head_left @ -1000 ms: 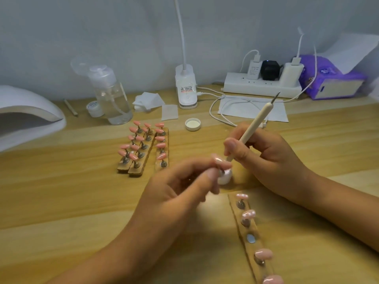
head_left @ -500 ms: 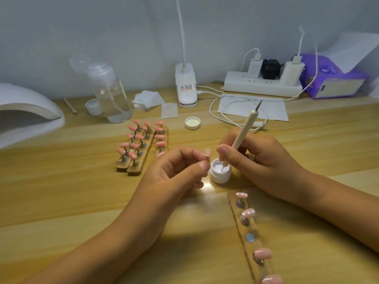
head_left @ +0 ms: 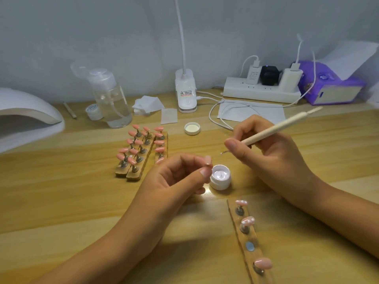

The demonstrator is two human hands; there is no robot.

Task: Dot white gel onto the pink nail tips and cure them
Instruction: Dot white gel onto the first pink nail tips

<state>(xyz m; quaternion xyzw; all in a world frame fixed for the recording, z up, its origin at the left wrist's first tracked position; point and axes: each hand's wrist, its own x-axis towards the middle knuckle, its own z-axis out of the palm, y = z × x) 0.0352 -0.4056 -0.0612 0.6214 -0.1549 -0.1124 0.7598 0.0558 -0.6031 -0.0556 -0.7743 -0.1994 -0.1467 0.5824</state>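
Gel pot [head_left: 220, 177] stands open on the counter [head_left: 61, 191] between both hands, for short dips. Left grip [head_left: 174, 181] pinches one pink tip [head_left: 208, 160] lifted beside it; right grip [head_left: 266, 156] holds the tool [head_left: 274, 129] like a pen, point near the tip.

Just left of the gel pot [head_left: 220, 177], the nail tip [head_left: 208, 160] is mostly covered by the fingers of the left hand [head_left: 174, 181] that pinch it, so dots on it cannot be seen. Above the pot, the metal point of the dotting tool [head_left: 276, 128] in the right hand [head_left: 270, 158] is too thin to tell if gel sits on it. Nearer to the person than the pot, the wooden strip [head_left: 248, 256] is cut by the bottom edge. Far left of the pot, the curing lamp [head_left: 24, 111] is cut by the left edge. Behind the pot, the neck of the desk lamp [head_left: 185, 93] leaves through the top edge, and the label on the small jar [head_left: 94, 111] is too small to read.
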